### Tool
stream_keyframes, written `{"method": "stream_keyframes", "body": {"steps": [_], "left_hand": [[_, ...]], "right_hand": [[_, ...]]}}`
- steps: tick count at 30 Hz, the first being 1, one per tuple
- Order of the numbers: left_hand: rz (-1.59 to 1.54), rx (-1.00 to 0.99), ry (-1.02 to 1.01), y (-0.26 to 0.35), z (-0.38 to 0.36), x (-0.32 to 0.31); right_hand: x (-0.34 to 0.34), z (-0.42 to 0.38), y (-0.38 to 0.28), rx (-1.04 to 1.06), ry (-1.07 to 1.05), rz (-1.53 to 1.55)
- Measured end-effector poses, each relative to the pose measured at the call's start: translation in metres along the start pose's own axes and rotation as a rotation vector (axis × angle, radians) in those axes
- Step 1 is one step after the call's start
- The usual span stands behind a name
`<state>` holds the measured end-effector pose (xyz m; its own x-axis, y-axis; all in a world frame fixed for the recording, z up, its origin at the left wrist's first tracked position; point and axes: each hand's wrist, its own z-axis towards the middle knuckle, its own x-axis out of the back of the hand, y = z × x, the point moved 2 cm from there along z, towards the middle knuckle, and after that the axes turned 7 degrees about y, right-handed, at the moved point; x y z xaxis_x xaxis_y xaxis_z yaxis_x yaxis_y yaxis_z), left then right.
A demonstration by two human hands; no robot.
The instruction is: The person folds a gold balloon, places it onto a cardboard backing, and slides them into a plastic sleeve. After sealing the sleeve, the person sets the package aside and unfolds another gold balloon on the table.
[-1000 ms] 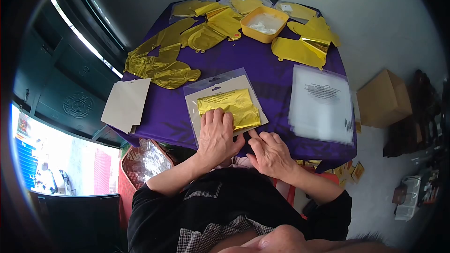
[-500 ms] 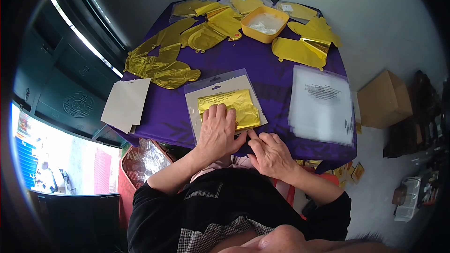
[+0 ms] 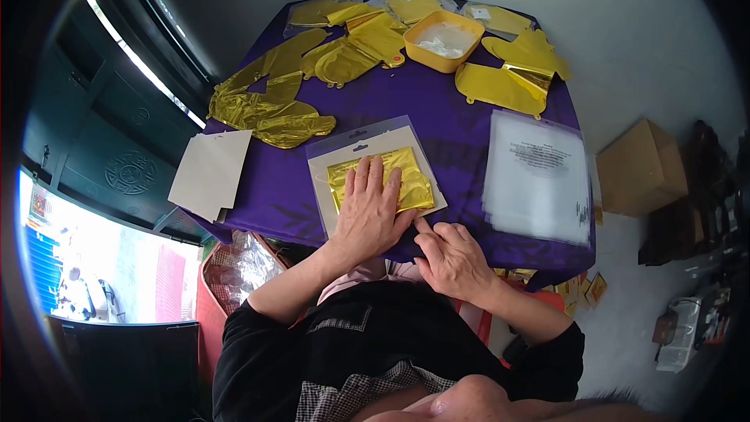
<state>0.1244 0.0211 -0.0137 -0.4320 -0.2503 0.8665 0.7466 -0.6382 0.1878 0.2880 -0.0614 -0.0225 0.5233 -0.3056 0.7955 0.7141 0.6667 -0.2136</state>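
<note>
A folded gold foil balloon (image 3: 414, 176) lies on a pale card (image 3: 324, 158) with a hanging slot, within a clear plastic bag (image 3: 405, 126) at the table's front edge. My left hand (image 3: 367, 215) lies flat on the foil, palm down, with its fingers stretched out. Close to the left thumb is my right hand (image 3: 453, 258), its fingers bent in around the lower right edge of the bag. How much plastic it grips is hidden.
Pale cards (image 3: 211, 176) are stacked at left, printed clear bags (image 3: 537, 180) at right. Gold foil balloons (image 3: 269, 101) lie around a yellow tub (image 3: 443, 39) at the back of the purple-covered table (image 3: 414, 101). A cardboard box (image 3: 641, 168) stands beyond the right side.
My left hand's fingers have straightened and spread, reaching farther up over the foil, which looks flatter. My right hand stays nearly in place.
</note>
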Motion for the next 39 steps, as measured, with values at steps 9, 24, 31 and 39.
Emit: {"method": "stream_keyframes", "body": {"steps": [9, 24, 31, 39], "left_hand": [[0.088, 0.069, 0.092, 0.001, 0.0, -0.005], [0.027, 0.054, 0.074, -0.009, -0.006, -0.001], [0.035, 0.04, 0.054, -0.012, -0.011, 0.003], [0.044, 0.047, 0.029, -0.014, -0.012, 0.003]], "right_hand": [[0.002, 0.002, 0.0, 0.022, 0.002, -0.033], [0.012, 0.015, -0.006, -0.029, 0.019, 0.131], [0.034, 0.047, 0.053, -0.206, 0.137, 0.135], [0.032, 0.126, 0.195, -0.324, 0.162, -0.217]]}}
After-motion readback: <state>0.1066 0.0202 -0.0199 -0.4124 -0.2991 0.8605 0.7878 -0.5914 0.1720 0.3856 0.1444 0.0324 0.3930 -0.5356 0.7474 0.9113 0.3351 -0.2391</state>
